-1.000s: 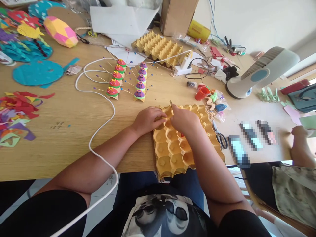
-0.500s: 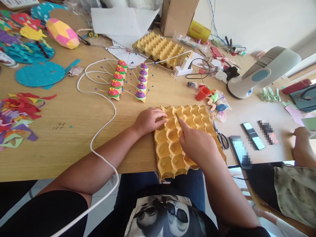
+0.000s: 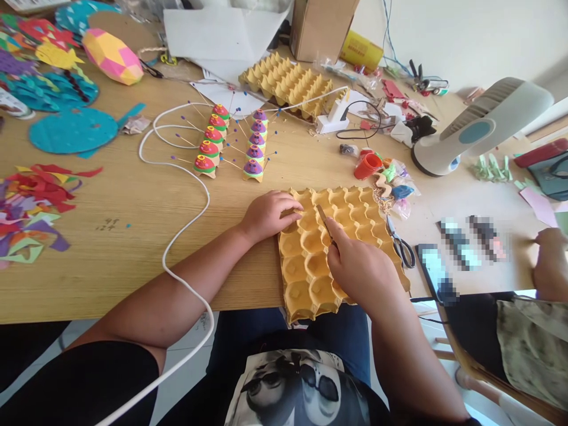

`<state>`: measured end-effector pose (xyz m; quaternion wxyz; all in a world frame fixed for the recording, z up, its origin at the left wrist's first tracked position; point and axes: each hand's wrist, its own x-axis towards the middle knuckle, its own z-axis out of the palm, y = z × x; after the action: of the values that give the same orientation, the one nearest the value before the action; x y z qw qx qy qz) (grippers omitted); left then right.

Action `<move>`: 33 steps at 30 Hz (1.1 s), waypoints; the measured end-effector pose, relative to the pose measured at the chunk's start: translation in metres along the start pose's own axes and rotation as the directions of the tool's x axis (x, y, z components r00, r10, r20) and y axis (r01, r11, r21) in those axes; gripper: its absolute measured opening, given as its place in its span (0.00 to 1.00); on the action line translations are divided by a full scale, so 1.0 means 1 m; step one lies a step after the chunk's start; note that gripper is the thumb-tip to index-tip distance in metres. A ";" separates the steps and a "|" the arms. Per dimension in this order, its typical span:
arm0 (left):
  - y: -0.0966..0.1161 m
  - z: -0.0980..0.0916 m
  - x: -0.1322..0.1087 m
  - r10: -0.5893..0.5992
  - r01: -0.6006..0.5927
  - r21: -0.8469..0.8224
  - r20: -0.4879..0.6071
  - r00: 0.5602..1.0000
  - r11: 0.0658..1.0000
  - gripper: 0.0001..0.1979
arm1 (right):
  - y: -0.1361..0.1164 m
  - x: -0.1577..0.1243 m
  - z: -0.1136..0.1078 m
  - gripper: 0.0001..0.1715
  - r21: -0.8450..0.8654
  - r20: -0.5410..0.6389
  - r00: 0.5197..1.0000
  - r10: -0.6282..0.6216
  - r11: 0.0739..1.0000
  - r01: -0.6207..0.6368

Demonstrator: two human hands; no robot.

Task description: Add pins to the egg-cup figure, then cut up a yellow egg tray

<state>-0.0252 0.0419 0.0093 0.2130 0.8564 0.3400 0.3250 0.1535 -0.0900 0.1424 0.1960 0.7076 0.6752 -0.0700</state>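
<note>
A yellow egg tray (image 3: pixel 296 267) lies at the table's front edge, its back end away from me. My left hand (image 3: pixel 271 216) grips the tray's far left part, fingers curled over the rim. In my right hand (image 3: pixel 361 263) is a slim knife (image 3: pixel 324 218), its handle mostly hidden by my fingers. The blade points away from me and touches the tray between the left columns of cups; how deep it goes I cannot tell. Scissors (image 3: pixel 402 244) with dark handles lie against the tray's right side.
Two painted egg-carton caterpillars (image 3: pixel 212 142) with pin-like sticks stand behind. Another egg tray (image 3: pixel 284 83) sits farther back. A white cable (image 3: pixel 173 236) crosses my left forearm. To the right are phones (image 3: pixel 437 272), a fan (image 3: pixel 470 130), a red cup (image 3: pixel 367 166) and another person's arm (image 3: pixel 550 260).
My right hand has drawn slightly back and to the right with the knife, and more of the blade shows. My left hand keeps its place on the tray. The view has shifted a little.
</note>
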 end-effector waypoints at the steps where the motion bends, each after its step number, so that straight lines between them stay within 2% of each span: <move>1: 0.000 0.000 0.000 0.002 -0.002 0.004 -0.002 1.000 1.000 0.13 | -0.001 0.001 0.001 0.38 -0.001 0.007 1.000 0.002 1.000 -0.002; 7: 0.001 -0.001 0.001 -0.001 0.001 0.008 -0.002 1.000 1.000 0.14 | -0.008 0.004 0.002 0.39 -0.010 0.035 0.999 0.020 1.000 -0.020; 20: 0.001 0.000 0.000 -0.005 0.005 0.016 -0.010 1.000 1.000 0.14 | -0.012 -0.001 0.015 0.39 -0.050 -0.102 0.995 0.009 0.999 -0.014; 26: 0.000 0.000 0.000 -0.007 0.007 0.012 -0.014 1.000 1.000 0.15 | -0.013 0.005 0.019 0.38 -0.057 -0.116 0.993 0.003 0.998 -0.010; 33: -0.001 0.001 0.000 -0.003 0.003 0.017 -0.023 1.000 1.000 0.17 | -0.014 0.018 0.012 0.39 -0.002 -0.036 0.999 0.022 1.000 -0.022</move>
<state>-0.0251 0.0424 0.0079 0.2024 0.8539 0.3464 0.3317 0.1432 -0.0781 0.1221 0.1856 0.7159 0.6709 -0.0543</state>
